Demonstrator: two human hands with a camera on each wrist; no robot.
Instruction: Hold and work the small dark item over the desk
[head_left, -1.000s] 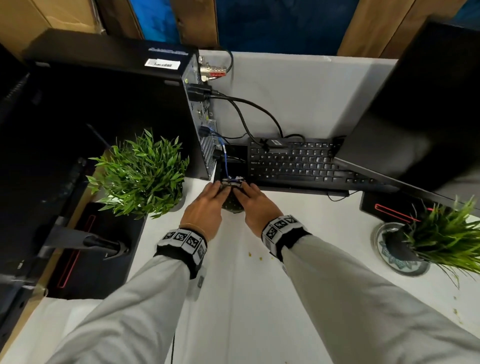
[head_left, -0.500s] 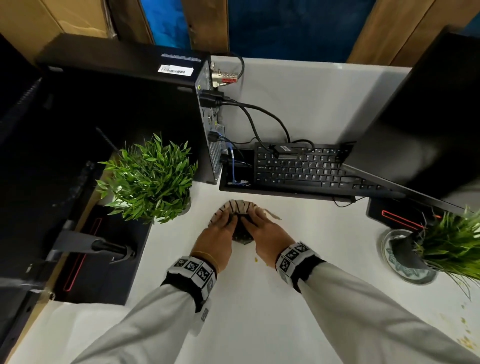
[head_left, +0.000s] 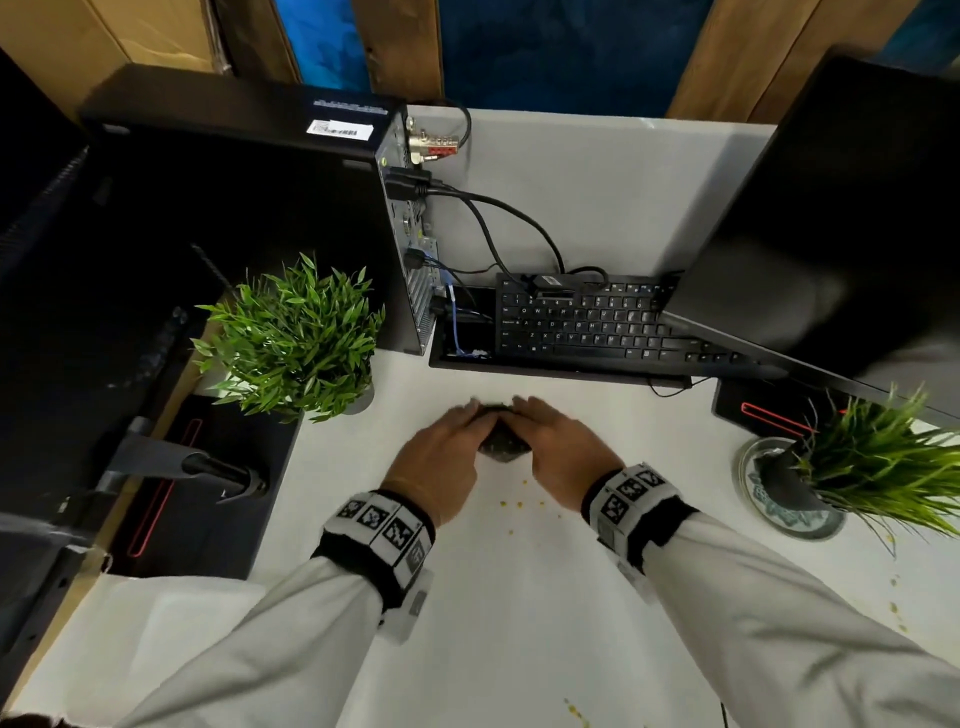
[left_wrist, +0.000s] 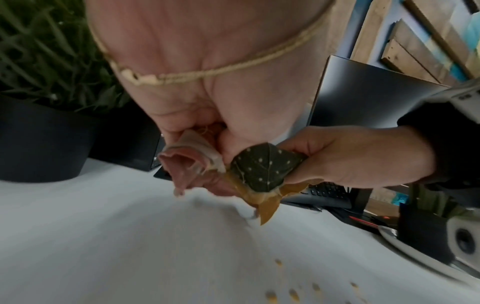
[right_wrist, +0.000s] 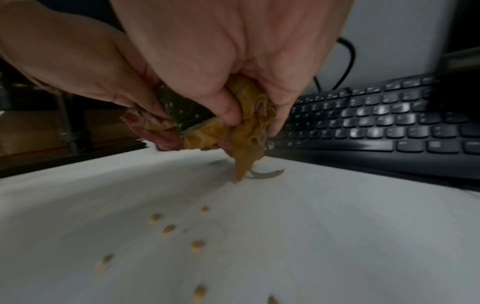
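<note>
A crumpled bundle of leaves (head_left: 501, 441), one dark green with pale spots (left_wrist: 262, 166) and the others yellow-brown (right_wrist: 246, 131), hangs just above the white desk (head_left: 519, 597). My left hand (head_left: 460, 431) grips its left side, fingers curled round the leaves. My right hand (head_left: 540, 428) grips the right side, thumb and fingers pinching the brown leaves (right_wrist: 249, 98). The two hands are pressed close together in front of the keyboard. A leaf tip (right_wrist: 240, 172) points down, almost touching the desk. Most of the bundle is hidden inside the hands.
A black keyboard (head_left: 597, 327) lies just beyond the hands, beside a black computer tower (head_left: 249, 208) with cables. A monitor (head_left: 831, 218) stands at the right. Potted plants stand at left (head_left: 296, 332) and right (head_left: 872, 467). Small yellow crumbs (head_left: 519, 501) dot the desk.
Both hands have drawn back from the keyboard's edge toward me with the leaves. The leaves, fanned out half a second ago, are now bunched tight between the hands.
</note>
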